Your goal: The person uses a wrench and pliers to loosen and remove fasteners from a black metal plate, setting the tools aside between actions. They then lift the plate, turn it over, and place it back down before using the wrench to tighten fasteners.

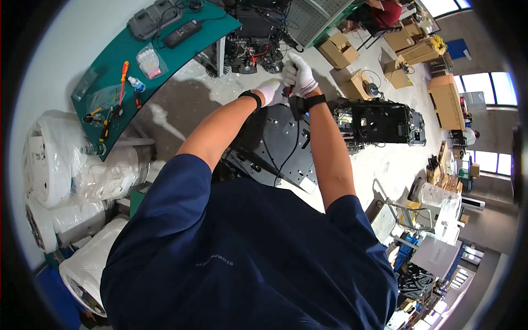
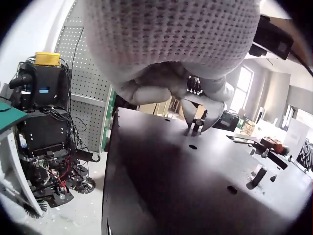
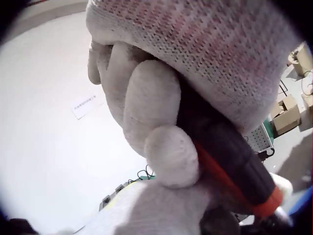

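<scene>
My right hand [image 1: 301,76], in a white knit glove, wraps around a screwdriver [image 3: 234,152] with a black and orange-red handle. Its shaft points down toward the left hand, and its tip is hidden. The gloved left hand [image 1: 268,91] is beside it, low over a dark metal plate [image 2: 161,161]. In the left wrist view, its fingertips pinch a small dark part [image 2: 198,123] close over the plate, near one edge; I cannot tell what kind of part it is. Holes and short studs [image 2: 257,176] dot the plate. A black cable [image 1: 295,146] runs across it.
A green table [image 1: 181,58] on the left carries an orange screwdriver [image 1: 124,74], a small bottle [image 1: 136,83] and other tools. Wired machinery [image 1: 256,33] stands ahead, a black frame [image 1: 385,122] to the right. Cardboard boxes [image 1: 337,50] sit beyond; plastic-wrapped white units [image 1: 82,159] stand left.
</scene>
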Action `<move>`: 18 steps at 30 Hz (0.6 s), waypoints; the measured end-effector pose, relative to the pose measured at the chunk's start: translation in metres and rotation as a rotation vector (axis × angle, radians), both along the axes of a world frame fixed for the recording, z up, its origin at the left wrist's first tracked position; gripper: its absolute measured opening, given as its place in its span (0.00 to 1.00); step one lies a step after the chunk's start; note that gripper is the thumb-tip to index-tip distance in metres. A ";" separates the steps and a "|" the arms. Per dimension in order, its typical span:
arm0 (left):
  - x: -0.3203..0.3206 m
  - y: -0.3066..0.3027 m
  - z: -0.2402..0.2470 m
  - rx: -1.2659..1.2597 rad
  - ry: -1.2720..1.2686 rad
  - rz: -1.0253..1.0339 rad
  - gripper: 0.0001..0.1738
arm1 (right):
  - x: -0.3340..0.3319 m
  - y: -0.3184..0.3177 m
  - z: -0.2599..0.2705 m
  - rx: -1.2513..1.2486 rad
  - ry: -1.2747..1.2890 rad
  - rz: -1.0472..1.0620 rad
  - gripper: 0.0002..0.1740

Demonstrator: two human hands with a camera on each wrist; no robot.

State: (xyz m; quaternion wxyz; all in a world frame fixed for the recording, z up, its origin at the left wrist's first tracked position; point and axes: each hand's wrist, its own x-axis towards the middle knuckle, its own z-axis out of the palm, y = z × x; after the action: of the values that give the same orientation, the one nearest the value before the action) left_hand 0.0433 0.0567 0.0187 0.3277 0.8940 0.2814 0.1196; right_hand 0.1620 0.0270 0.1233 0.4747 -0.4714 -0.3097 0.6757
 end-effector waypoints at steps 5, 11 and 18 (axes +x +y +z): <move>0.000 -0.012 -0.011 0.077 0.025 0.127 0.26 | -0.048 -0.001 -0.007 0.135 -0.526 -0.756 0.27; -0.001 -0.024 -0.029 0.088 -0.262 0.255 0.11 | -0.081 -0.023 -0.013 0.239 -0.799 -0.908 0.26; -0.016 0.010 -0.016 0.232 -0.016 -0.318 0.16 | -0.063 -0.050 -0.023 0.425 -0.580 -0.566 0.33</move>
State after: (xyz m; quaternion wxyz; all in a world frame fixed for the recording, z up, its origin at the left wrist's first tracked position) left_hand 0.0269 0.0662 0.0026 0.2395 0.9580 0.1182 0.1047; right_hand 0.0994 -0.0229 0.1005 0.6204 -0.5995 -0.4205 0.2810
